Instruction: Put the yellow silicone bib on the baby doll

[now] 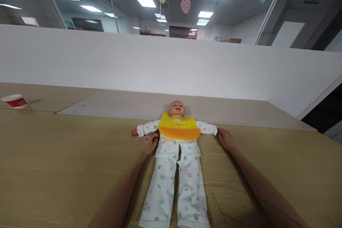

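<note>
Right fingers (220,133) bend at white printed-fabric sleeve (207,128); left fingers (154,136) curl; grips indeterminate; plastic doll (176,108) already wears yellow-orange bib (179,128).

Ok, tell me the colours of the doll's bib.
The bib is yellow, with orange along the bottom; the head view shows it.

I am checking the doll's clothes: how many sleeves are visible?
2: one sleeve near the left hand, the other sleeve ending by the right hand. The yellow bib may hide their upper parts.
</note>
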Available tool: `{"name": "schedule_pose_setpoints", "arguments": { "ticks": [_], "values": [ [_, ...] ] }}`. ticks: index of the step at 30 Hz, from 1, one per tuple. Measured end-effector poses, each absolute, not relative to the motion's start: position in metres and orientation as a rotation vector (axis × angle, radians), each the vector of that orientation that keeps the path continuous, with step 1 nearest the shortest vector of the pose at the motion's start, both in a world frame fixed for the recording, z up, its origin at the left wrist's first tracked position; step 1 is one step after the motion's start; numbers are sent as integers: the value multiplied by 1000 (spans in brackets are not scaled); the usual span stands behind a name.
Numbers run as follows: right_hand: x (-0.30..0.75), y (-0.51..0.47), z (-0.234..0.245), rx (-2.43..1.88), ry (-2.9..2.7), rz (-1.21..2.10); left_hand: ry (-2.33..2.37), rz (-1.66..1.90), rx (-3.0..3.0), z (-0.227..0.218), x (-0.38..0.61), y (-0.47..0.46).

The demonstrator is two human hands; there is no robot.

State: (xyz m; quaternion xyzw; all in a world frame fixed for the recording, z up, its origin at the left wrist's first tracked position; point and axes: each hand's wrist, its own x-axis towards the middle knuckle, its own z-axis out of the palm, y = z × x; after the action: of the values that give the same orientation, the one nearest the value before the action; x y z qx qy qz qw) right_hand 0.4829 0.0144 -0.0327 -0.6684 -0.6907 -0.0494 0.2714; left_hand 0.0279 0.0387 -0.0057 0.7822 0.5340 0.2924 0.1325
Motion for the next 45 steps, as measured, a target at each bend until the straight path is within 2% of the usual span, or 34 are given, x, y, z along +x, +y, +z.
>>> {"name": "schedule_pose_setpoints", "arguments": {
  "ticks": [18, 45],
  "values": [
    [483, 14, -32, -1805, -1857, -132, 1591, 808, 2259, 7, 32, 32],
    [480, 12, -27, -1814, -1873, -126, 1579, 834, 2260, 3, 31, 34]
  ]
}}
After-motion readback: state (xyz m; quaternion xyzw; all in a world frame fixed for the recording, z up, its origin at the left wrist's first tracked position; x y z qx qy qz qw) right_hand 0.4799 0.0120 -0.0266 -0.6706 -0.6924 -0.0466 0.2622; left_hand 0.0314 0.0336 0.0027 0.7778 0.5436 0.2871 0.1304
